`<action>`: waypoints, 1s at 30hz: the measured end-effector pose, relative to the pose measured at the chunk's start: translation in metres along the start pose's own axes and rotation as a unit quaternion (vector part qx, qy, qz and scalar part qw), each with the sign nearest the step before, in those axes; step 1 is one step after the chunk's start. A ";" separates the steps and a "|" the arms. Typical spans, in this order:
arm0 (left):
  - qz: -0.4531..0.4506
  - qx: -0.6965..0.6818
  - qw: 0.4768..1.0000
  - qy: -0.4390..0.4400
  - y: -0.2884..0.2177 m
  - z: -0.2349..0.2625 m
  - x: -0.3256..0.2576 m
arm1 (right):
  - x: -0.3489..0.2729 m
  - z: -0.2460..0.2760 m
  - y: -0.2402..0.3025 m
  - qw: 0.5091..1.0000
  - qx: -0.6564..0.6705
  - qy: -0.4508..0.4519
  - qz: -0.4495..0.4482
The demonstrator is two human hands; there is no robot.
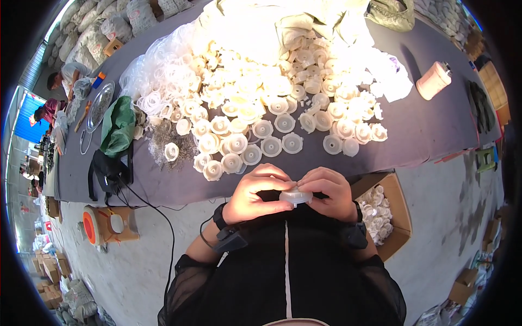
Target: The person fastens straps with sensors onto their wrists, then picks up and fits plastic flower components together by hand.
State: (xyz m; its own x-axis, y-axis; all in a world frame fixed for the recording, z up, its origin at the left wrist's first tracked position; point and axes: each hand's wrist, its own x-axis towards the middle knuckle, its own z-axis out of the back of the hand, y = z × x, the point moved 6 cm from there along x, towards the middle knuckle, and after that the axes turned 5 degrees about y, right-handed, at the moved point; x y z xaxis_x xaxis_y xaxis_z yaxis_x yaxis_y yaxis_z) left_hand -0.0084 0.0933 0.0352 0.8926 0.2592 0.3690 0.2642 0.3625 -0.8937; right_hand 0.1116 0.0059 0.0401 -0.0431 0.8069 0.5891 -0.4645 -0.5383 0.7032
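Note:
Close in front of my body, a round white translucent plastic part (296,196) with a small nub underneath is held between both hands. My left hand (262,190) pinches it from the left, thumb below and fingers on top. From the right, my right hand (329,191) grips the same part with thumb and fingertips. What the fingertips cover on top of it is hidden. Just beyond, on the grey-covered table (359,163), lie many similar round white cap-like parts (262,129), some in rows, others heaped farther back.
White plastic rings (157,103) and small metal pieces (168,142) lie left of the heap, beside a green bag (118,125). A pinkish bottle (434,81) stands at right. Below the table edge, a cardboard box (399,217) holds white parts. An orange-and-tan stool (111,224) and a black cable (163,214) are lower left.

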 end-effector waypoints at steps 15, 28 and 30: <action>-0.039 -0.003 0.997 -0.074 0.000 -0.007 -0.005 | 0.003 0.000 0.013 0.999 0.006 -0.021 0.042; 0.000 0.122 0.967 -0.222 0.002 0.008 -0.016 | 0.002 -0.003 -0.011 0.989 -0.021 -0.083 -0.124; 0.004 0.149 0.964 -0.220 0.006 0.008 -0.018 | 0.001 -0.009 -0.020 0.977 -0.074 -0.074 -0.184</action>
State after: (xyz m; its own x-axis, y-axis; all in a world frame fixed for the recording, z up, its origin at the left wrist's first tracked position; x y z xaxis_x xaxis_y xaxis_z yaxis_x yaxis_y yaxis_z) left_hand -0.0258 0.0982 0.0251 0.6359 0.5939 0.4929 0.0817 0.5832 -0.8082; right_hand 0.1133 0.0197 0.0228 0.2742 0.8893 0.3660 -0.5477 -0.1685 0.8196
